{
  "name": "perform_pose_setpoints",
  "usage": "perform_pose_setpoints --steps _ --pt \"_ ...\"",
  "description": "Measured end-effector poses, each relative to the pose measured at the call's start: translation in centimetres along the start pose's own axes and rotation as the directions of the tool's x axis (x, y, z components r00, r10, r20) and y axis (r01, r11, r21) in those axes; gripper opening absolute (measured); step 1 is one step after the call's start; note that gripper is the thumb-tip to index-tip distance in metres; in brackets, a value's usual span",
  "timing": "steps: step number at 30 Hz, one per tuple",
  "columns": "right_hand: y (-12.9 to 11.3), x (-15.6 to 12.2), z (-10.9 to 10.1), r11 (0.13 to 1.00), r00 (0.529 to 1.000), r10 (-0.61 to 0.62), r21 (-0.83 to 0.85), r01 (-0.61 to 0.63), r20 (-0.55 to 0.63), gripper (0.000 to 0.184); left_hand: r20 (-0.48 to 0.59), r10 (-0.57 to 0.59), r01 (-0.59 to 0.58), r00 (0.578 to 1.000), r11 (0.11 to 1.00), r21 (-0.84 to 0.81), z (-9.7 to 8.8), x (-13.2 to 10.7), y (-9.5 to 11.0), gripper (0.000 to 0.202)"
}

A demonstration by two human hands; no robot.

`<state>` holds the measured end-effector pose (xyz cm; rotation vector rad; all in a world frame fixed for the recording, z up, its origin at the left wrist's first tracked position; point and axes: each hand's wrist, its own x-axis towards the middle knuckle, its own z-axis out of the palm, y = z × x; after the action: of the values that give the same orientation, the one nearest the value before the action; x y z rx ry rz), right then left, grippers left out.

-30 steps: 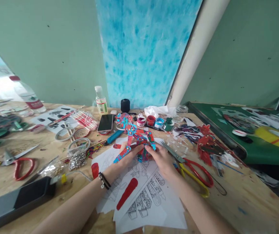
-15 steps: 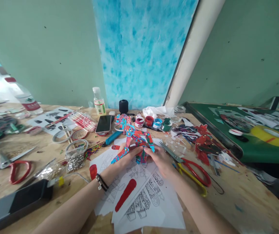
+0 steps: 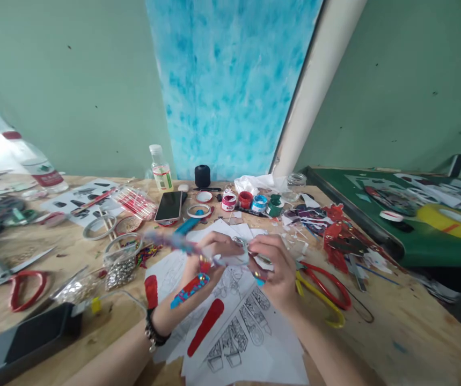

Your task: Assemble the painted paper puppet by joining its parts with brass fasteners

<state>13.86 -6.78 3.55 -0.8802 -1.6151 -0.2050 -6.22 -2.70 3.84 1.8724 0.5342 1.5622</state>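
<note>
- Gripping painted figure (image 3: pixel 190 291) between left hand (image 3: pixel 219 244) and right hand (image 3: pixel 276 262), above drawings (image 3: pixel 250 319);
- already coloured, apparently pinned at visible joints;
- left loose, on near side of hands: red strip (image 3: pixel 206 328); cannot tell remaining work through blur.

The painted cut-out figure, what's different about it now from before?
The painted figure has tipped nearly edge-on: its far end swung left and toward the person, and looks blurred. That uncovers the white lid. The left hand and right hand have shifted their grip but still hold it. The phone and paint jars stayed put.
</note>
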Motion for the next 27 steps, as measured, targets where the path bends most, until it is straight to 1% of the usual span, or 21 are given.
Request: perform_pose_setpoints --steps 1,2,4,5,6,10,14,18,21,24,27 --pt "-0.1 0.1 -0.2 0.999 0.999 -0.046 -0.01 0.045 -0.004 0.028 0.097 0.06 -0.061 0.993 0.998 0.006 0.5 0.6 0.1 0.013" --pt "-0.2 0.2 -0.3 0.997 0.997 -0.076 -0.013 0.076 -0.007 0.029 0.164 0.176 -0.187 0.971 0.981 0.053 0.9 1.0 0.1 0.017" --pt "-0.1 0.1 -0.5 0.994 0.994 -0.112 -0.007 0.112 -0.003 0.033 0.218 0.267 -0.286 0.939 0.957 0.058 1.3 1.4 0.2 0.024" --pt "0.0 -0.1 -0.5 0.992 0.992 -0.126 -0.001 0.126 0.001 0.035 0.22 0.297 -0.319 0.929 0.945 0.07 1.3 1.4 0.3 0.026" --pt "0.2 -0.3 -0.6 0.99 0.99 -0.139 0.003 0.139 0.004 0.036 0.213 0.306 -0.328 0.928 0.941 0.076 1.3 1.4 0.4 0.028" --pt "0.3 -0.8 -0.7 0.987 0.986 -0.162 0.008 0.162 0.025 0.037 0.235 0.305 -0.333 0.923 0.939 0.088 1.0 1.0 0.6 0.026" --pt "-0.1 -0.9 -1.0 0.989 0.987 -0.149 0.03 0.148 0.055 0.035 0.28 0.279 -0.308 0.919 0.949 0.065 0.8 0.8 0.1 0.028" --pt "-0.6 -0.5 -1.3 0.991 0.989 -0.128 0.058 0.123 0.077 0.03 0.281 0.233 -0.252 0.931 0.967 0.035 0.8 0.5 -0.3 0.029" --pt "-0.7 -0.2 -1.4 0.991 0.989 -0.125 0.053 0.121 0.084 0.029 0.268 0.226 -0.24 0.936 0.97 0.02 0.9 0.6 -0.1 0.026" --pt "-0.7 -0.2 -1.4 0.988 0.985 -0.144 0.062 0.138 0.095 0.03 0.278 0.223 -0.229 0.934 0.973 -0.011 1.0 0.8 0.3 0.024" --pt "-0.6 -0.6 -1.2 0.99 0.988 -0.126 0.082 0.119 0.089 0.031 0.289 0.197 -0.198 0.937 0.98 -0.028 1.0 1.0 0.4 0.021"
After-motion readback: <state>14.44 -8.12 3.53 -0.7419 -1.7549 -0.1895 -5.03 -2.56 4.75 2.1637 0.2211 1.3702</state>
